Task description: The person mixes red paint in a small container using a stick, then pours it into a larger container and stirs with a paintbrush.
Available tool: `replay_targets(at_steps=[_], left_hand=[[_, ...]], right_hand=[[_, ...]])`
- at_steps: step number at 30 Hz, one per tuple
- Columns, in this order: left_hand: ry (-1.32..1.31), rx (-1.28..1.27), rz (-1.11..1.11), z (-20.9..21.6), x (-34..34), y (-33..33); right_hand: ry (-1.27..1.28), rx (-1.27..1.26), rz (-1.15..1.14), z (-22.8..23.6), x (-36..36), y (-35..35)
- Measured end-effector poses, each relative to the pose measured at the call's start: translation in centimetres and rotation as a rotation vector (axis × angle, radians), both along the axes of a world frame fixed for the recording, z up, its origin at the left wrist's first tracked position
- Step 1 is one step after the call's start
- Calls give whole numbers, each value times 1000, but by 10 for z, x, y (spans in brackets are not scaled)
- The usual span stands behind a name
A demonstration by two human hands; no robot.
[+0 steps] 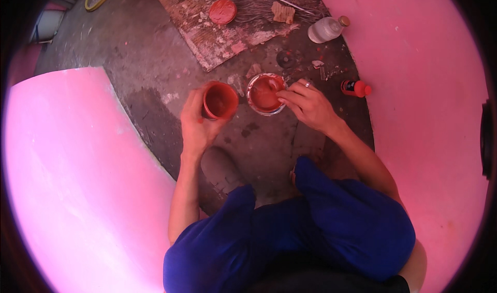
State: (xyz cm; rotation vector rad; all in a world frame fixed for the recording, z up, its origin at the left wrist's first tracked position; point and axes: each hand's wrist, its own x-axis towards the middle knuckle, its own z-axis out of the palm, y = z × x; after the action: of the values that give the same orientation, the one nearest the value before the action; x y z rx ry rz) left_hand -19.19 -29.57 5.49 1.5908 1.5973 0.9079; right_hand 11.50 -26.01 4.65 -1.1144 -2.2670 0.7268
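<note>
My left hand (199, 118) is wrapped round a red cup (207, 102), tilted so that its dark red inside shows. Just right of it, a round open can (251, 106) of red paint (265, 97) stands on the floor. Over the can's right side is my right hand (310, 106), wearing a ring, its fingertips pinched together above the paint. Whatever they grip is too small or hidden to name. A pale streaky shape shows in the paint near the fingertips.
Beyond the can lies a paint-stained board (199, 39) bearing a round red lid (222, 11) and a torn brown scrap (282, 12). Rightward are a clear bottle (326, 30) and a small red bottle (355, 88). Pink panels (77, 163) flank both sides.
</note>
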Motion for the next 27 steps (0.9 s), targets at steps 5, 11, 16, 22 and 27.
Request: replay_targets(at_steps=[5, 11, 16, 22, 27], left_hand=[[64, 26, -60, 3, 6, 2], [46, 11, -124, 12, 19, 7], [36, 24, -187, 18, 36, 11], [-141, 55, -211, 33, 52, 16], [-162, 62, -203, 36, 44, 13]], right_hand=[[376, -841, -583, -17, 12, -2], [811, -1035, -767, 6, 43, -1], [840, -959, -621, 38, 23, -3], [525, -667, -278, 59, -4, -9], [515, -611, -233, 65, 14, -2]])
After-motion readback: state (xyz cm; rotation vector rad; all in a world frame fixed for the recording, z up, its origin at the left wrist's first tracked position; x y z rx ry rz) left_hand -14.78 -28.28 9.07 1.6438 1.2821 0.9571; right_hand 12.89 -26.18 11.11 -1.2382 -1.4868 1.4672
